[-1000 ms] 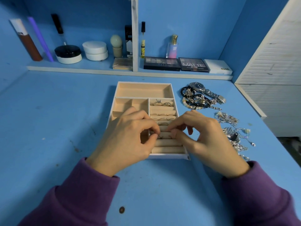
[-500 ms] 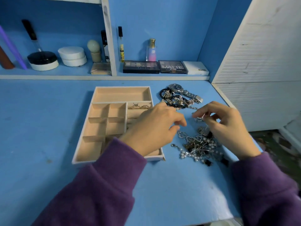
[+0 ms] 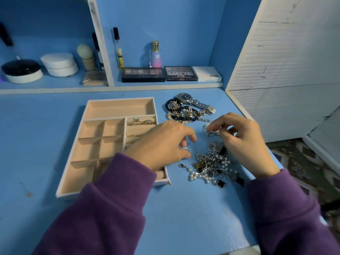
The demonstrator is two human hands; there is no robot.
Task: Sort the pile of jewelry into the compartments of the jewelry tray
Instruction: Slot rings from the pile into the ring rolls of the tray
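A beige jewelry tray (image 3: 117,107) with several compartments lies on the blue desk; rings (image 3: 142,122) sit in its ring rows. Right of it is a tangled pile of chains and pearls (image 3: 211,163). Farther back lie a silver watch (image 3: 193,101) and dark bracelets (image 3: 182,113). My left hand (image 3: 161,146) reaches across the tray's right edge and pinches a thin silver piece (image 3: 189,149) at the pile's left side. My right hand (image 3: 241,140) hovers over the pile, its fingertips pinching a small sparkly silver piece (image 3: 209,130).
A low shelf at the back holds makeup palettes (image 3: 143,74), a white box (image 3: 207,73), bottles, round white jars (image 3: 58,64) and a black-lidded jar (image 3: 21,70). A white slatted panel (image 3: 287,61) stands to the right. The desk's right edge drops to a patterned floor (image 3: 301,159).
Both hands left the tray's ring rows and moved right to the jewelry pile. My view turned right with them. Each hand now pinches a silver piece.
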